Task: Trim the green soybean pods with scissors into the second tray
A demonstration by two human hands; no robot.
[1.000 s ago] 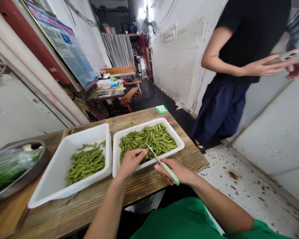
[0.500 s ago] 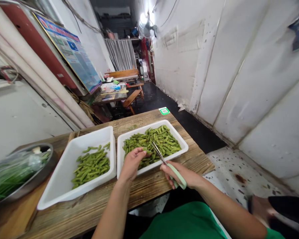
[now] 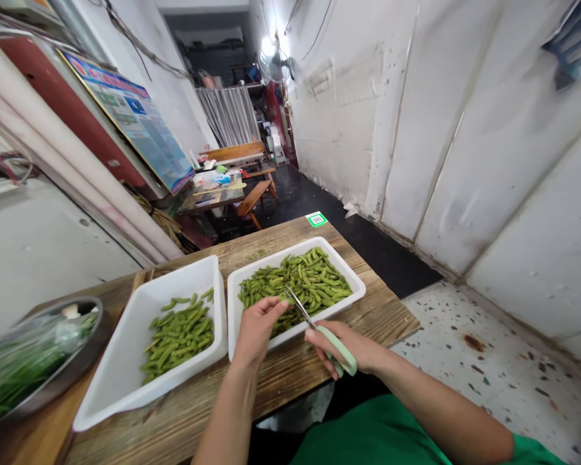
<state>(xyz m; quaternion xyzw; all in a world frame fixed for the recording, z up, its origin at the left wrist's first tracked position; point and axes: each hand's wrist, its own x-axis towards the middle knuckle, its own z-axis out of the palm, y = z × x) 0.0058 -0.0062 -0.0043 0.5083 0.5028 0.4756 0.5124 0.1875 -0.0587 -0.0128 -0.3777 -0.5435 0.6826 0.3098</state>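
My left hand [image 3: 257,326] pinches a green edamame pod [image 3: 287,298] over the near edge of the right white tray [image 3: 356,292]. Around the handles of a pair of scissors [image 3: 343,349], pale green with metal blades, my right hand [image 3: 336,342] is closed. The blades point away to the upper left, their tips at the held pod. Many edamame pods [image 3: 314,274] fill the right tray. A smaller heap of pods [image 3: 179,336] lies in the left white tray [image 3: 126,361], toward its right side.
Both trays stand on a wooden table [image 3: 213,400]. At the far left is a metal bowl [image 3: 90,342] with leafy greens in a plastic bag. A green QR-code card [image 3: 316,219] lies at the table's far corner. Behind are another table [image 3: 213,197] and a wooden bench [image 3: 256,197].
The scissor tips have moved left and now meet the pod in my left hand. The whole view has shifted slightly as the head moved.
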